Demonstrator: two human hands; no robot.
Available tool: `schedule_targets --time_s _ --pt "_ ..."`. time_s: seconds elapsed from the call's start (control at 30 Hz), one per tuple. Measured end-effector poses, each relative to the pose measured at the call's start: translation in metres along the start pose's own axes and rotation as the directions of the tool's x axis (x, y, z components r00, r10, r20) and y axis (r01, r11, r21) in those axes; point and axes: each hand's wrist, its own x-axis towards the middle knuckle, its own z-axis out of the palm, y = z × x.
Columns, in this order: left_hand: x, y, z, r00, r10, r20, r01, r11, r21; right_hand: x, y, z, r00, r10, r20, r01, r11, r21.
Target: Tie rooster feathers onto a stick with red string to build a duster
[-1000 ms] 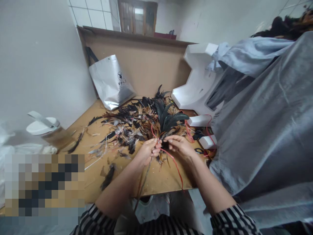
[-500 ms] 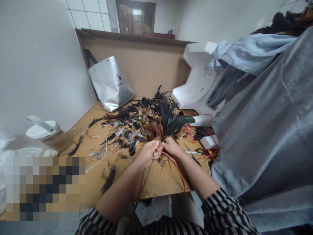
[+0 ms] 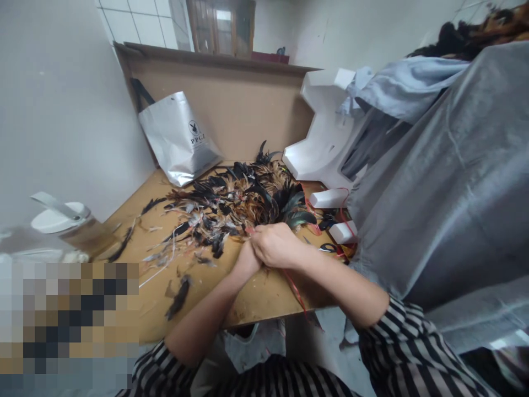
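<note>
The right hand [image 3: 276, 244] is laid over the left hand [image 3: 247, 260], fingers curled shut around a bundle of feather stems [image 3: 291, 205] and a red string [image 3: 294, 286], evidently pinched so the bundle stays together. How the left fingers stand cannot be told. The bundle fans over the feather pile [image 3: 223, 207] on the counter [image 3: 256, 298]; scissors [image 3: 326, 248] lie just beside.

Both forearms are reaching forward, meeting at centre. The right hand [image 3: 276, 245] is curling over the left hand [image 3: 247, 259], covering most of it; both grips are seemingly closing, fingertips hidden.
</note>
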Motion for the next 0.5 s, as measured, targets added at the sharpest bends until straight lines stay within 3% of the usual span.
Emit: schedule_targets --time_s 0.07,0.13,0.23,0.3,0.4,0.5 --pt "-0.007 -0.001 0.004 0.997 0.027 0.069 -0.034 0.993 0.109 0.024 0.011 -0.003 0.983 0.018 0.184 -0.007 0.998 -0.063" --pt "-0.014 0.0 0.005 0.984 0.079 0.16 -0.121 0.955 0.269 0.044 0.029 0.0 0.93 -0.002 0.367 0.021 0.999 -0.046" --pt "-0.021 0.006 0.005 0.965 0.131 0.228 -0.219 0.88 0.421 0.061 0.053 0.013 0.824 -0.143 0.548 0.066 0.985 0.158" --pt "-0.023 0.011 0.004 0.965 0.143 0.221 -0.232 0.86 0.455 0.064 0.062 0.023 0.784 -0.183 0.593 0.024 0.963 0.267" --pt "-0.022 0.013 0.004 0.969 0.13 0.208 -0.214 0.861 0.462 0.062 0.065 0.031 0.756 -0.169 0.632 -0.027 0.957 0.288" --pt "-0.019 0.009 0.003 0.978 0.119 0.172 -0.185 0.878 0.442 0.061 0.063 0.031 0.775 -0.141 0.616 -0.04 0.962 0.27"
